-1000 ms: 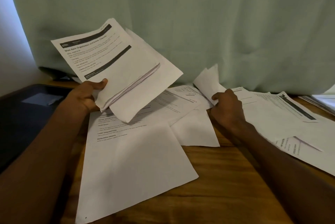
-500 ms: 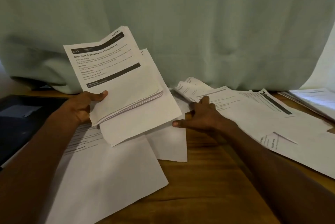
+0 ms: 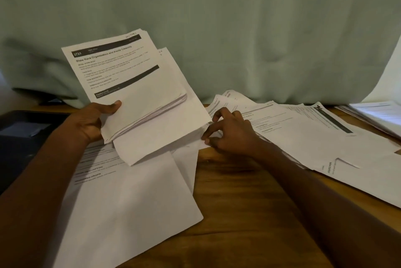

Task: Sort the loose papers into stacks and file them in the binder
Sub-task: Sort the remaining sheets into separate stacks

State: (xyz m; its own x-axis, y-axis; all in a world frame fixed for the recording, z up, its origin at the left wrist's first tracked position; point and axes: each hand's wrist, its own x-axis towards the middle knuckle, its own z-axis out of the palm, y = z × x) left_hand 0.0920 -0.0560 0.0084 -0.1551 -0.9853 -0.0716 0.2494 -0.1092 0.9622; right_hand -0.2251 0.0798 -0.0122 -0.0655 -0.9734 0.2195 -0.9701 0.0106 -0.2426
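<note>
**Q:** What do my hands hold in this view?

**A:** My left hand [image 3: 91,121] grips the gathered stack [image 3: 138,94] by its lower left corner, thumb across the top sheet, raised off the worktop [image 3: 249,213] at about 10 o'clock. My right hand [image 3: 230,131] rests near the centre with thumb and forefinger pinching the edge of a loose sheet [image 3: 191,144], just beside the stack's lower corner.

**Q:** Where do the other papers lie?

**A:** Scattered sheets [image 3: 303,135] fan out from 1 to 3 o'clock, overlapping one another. A large sheet [image 3: 130,209] lies at 7 o'clock under my left forearm. A further pile [image 3: 377,116] sits at the far right edge. A dark flat object [image 3: 23,137] at 9 o'clock may be the binder; I cannot tell.

**Q:** How will the paper handle?

**A:** Single sheets look light, limp and slippery on wood, so I judge an edge or corner pinch to be best, lifting until a finger slides beneath. The stack looks stiffer but droops at its free end. Held by one corner it may splay, as the offset lowest sheets suggest, so a grip nearer the middle of one long side would be steadier.

**Q:** What is the risk?

**A:** Creasing a pinched sheet, or dragging its neighbours along.
</note>
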